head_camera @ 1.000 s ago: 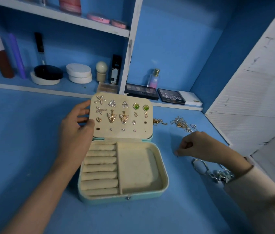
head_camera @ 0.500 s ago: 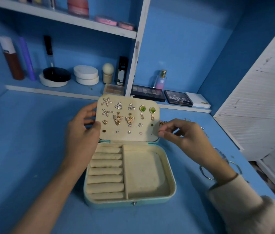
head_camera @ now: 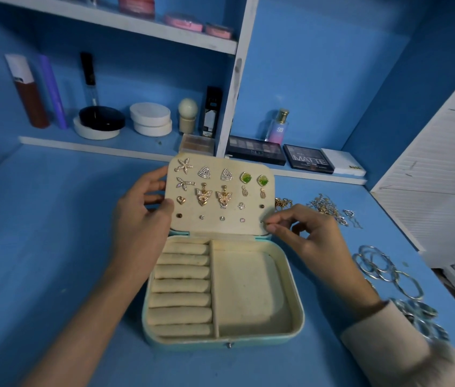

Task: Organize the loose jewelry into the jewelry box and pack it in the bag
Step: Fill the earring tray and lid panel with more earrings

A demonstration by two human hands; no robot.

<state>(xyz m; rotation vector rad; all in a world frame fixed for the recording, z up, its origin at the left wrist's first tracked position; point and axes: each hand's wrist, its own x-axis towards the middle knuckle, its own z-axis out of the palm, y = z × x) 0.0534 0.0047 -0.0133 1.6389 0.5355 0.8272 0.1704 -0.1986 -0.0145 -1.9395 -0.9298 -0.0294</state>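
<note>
Jewelry box (head_camera: 193,343): smooth teal shell with a faint sheen, lined in matt cream velvety cloth. Earrings (head_camera: 202,196): polished gold and silver metal, set with glittering stones. Bangles (head_camera: 382,270), right edge of tabletop (head_camera: 53,219): bright glossy metal. Tabletop: matt blue paint.

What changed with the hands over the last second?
The right hand left the table near the loose chains and moved left to the earring panel, where it pinches a tiny piece at the lower right corner. The left hand kept gripping the panel's left edge; the jewelry box stayed open.
</note>
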